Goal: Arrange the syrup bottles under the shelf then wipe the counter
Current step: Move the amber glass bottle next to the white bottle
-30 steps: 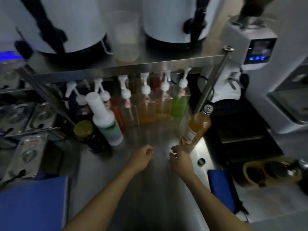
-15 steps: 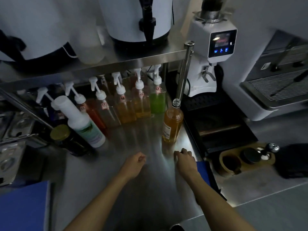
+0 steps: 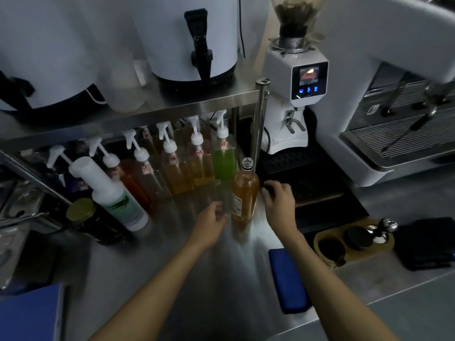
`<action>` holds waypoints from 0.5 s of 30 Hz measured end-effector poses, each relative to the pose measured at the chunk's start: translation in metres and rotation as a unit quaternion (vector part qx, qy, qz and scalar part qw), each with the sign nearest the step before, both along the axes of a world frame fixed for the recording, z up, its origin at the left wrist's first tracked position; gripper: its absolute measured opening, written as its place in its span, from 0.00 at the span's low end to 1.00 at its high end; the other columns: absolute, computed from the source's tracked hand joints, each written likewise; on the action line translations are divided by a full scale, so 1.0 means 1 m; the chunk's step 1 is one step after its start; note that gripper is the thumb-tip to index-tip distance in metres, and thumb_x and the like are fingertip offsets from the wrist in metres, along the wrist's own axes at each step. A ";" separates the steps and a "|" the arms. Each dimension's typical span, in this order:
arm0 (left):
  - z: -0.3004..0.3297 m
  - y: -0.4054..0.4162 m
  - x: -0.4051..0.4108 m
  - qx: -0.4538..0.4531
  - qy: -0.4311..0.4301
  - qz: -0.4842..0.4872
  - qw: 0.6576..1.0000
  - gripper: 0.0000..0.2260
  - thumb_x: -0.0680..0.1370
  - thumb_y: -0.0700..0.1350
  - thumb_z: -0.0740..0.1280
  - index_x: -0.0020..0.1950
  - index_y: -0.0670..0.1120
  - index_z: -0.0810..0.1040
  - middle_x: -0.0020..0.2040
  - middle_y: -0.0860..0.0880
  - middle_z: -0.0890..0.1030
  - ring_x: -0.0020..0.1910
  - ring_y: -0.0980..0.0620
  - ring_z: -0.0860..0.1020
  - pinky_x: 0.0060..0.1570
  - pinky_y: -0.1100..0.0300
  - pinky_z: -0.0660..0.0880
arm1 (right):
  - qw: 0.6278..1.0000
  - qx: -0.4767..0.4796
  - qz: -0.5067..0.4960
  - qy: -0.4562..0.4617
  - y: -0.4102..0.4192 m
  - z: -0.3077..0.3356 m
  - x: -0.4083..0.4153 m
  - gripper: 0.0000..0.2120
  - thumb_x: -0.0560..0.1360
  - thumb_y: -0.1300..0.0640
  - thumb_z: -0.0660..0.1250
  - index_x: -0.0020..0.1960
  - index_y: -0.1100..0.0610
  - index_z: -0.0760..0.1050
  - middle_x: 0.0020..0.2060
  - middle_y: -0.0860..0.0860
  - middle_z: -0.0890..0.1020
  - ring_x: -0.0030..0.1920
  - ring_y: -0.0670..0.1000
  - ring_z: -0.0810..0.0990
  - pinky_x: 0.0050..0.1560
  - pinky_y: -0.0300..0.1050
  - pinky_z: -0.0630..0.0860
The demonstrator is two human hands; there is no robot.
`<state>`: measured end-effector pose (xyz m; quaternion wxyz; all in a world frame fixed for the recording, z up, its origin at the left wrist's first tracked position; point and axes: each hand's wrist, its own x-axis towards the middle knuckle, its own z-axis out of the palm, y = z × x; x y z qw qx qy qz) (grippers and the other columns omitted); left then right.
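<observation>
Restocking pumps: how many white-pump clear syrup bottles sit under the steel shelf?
6, in a row under the steel shelf: dark bottle far left, then red bottle, clear bottle, two amber bottles, green bottle rightmost. More may hide behind.

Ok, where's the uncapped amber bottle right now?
In the head view the amber bottle stands upright on the counter, in front of the green pump bottle and beside the shelf post, between the left hand and right hand.

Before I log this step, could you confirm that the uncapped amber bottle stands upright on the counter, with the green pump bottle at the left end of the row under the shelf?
Not quite: the head view shows the green pump bottle at the right end of the row. The uncapped amber bottle does stand upright on the counter.
</observation>
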<state>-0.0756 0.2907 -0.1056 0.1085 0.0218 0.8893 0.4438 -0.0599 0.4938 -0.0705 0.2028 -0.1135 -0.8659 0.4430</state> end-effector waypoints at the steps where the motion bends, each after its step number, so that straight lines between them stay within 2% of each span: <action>1: 0.008 0.006 -0.006 0.009 0.013 0.000 1.000 0.21 0.78 0.48 0.70 0.70 0.47 0.71 0.64 0.48 0.78 0.55 0.54 0.78 0.55 0.61 0.71 | 0.999 -0.017 -0.009 0.025 0.003 0.016 -0.006 0.09 0.77 0.58 0.69 0.57 0.55 0.77 0.50 0.49 0.72 0.43 0.39 0.74 0.44 0.19 0.65; 5: 0.041 0.028 -0.029 0.037 0.036 -0.015 0.999 0.27 0.76 0.52 0.72 0.72 0.51 0.67 0.69 0.50 0.73 0.65 0.50 0.74 0.65 0.50 0.73 | 0.995 -0.052 0.000 0.087 0.009 0.067 -0.021 0.09 0.72 0.57 0.74 0.48 0.51 0.74 0.45 0.48 0.77 0.45 0.37 0.76 0.43 0.24 0.70; 9: 0.067 0.048 -0.045 0.053 0.066 -0.047 0.995 0.31 0.74 0.56 0.73 0.73 0.51 0.67 0.68 0.51 0.74 0.67 0.52 0.73 0.66 0.50 0.72 | 0.990 -0.065 0.095 0.083 0.006 0.093 -0.031 0.12 0.68 0.56 0.78 0.41 0.49 0.73 0.43 0.46 0.82 0.43 0.42 0.80 0.42 0.29 0.74; 12: 0.078 0.057 -0.049 0.068 0.057 -0.067 0.994 0.25 0.75 0.52 0.73 0.70 0.52 0.72 0.64 0.51 0.78 0.63 0.52 0.76 0.63 0.49 0.75 | 0.990 0.005 0.135 0.045 0.007 0.101 -0.039 0.12 0.67 0.55 0.79 0.43 0.48 0.75 0.43 0.43 0.82 0.42 0.40 0.80 0.41 0.26 0.73; 15: 0.081 0.060 -0.050 0.064 0.057 -0.076 0.993 0.18 0.76 0.48 0.72 0.64 0.51 0.77 0.58 0.53 0.81 0.58 0.54 0.79 0.58 0.56 0.76 | 0.980 0.083 0.181 0.015 0.008 0.107 -0.046 0.13 0.69 0.59 0.77 0.52 0.52 0.79 0.44 0.46 0.81 0.45 0.43 0.80 0.42 0.25 0.72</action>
